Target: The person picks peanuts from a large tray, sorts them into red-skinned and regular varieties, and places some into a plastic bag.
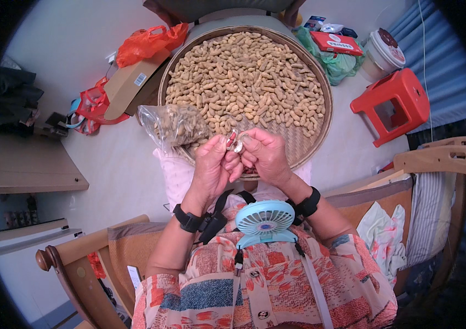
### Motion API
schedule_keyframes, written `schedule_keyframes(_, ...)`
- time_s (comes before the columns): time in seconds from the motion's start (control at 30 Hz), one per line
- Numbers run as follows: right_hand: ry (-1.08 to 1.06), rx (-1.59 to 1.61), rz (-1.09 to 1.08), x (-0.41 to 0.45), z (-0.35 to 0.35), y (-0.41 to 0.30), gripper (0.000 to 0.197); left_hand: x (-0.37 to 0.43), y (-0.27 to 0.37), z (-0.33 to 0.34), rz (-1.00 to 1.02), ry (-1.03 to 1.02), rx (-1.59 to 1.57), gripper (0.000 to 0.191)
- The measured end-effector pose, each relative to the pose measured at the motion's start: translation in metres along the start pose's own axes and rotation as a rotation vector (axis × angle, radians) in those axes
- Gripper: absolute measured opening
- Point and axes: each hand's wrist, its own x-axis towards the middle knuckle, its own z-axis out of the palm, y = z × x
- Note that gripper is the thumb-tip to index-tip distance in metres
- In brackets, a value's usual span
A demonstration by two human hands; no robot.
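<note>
Over the near part of a round woven bamboo tray, my two hands meet at a split peanut pod. Red-skinned kernels show in the shell part pinched by my left hand. My right hand grips the pale, opened shell part beside it. Unshelled peanuts cover most of the tray. A clear plastic bag with shells or pods inside rests on the tray's left edge. Some dark red kernels lie at the near rim, partly hidden by my hands.
A red plastic stool and a lidded white bucket stand at the right. Left of the tray are a cardboard box and red plastic bags. A light-blue fan hangs at my chest.
</note>
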Motion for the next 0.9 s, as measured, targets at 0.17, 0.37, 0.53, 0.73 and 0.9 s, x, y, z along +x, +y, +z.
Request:
schedule_keyframes(0.17, -0.027, 0.079, 0.093, -0.002, -0.009, -0.001, 0.020, -0.006, 0.001, -0.016, 0.414, 0.059, 1.128, 0.021)
schedule_keyframes(0.37, 0.029, -0.383, -0.043, -0.001, -0.015, -0.008, 0.021, 0.001, 0.024, -0.027, 0.923, -0.178, 1.538, 0.004)
schedule_keyframes(0.53, 0.043, -0.455, -0.030, -0.001, -0.019, -0.011, 0.020, 0.009, 0.033, -0.034, 0.953, -0.316, 1.949, 0.007)
schedule_keyframes(0.73, 0.101, -0.177, 0.113, 0.000, -0.021, -0.004, 0.016, 0.003, 0.019, -0.049, 0.020, 0.126, 0.385, 0.019)
schedule_keyframes(0.9, 0.092, -0.143, 0.136, 0.000, -0.020, 0.003, 0.015, 0.000, 0.010, -0.048, 0.042, 0.060, 0.186, 0.020)
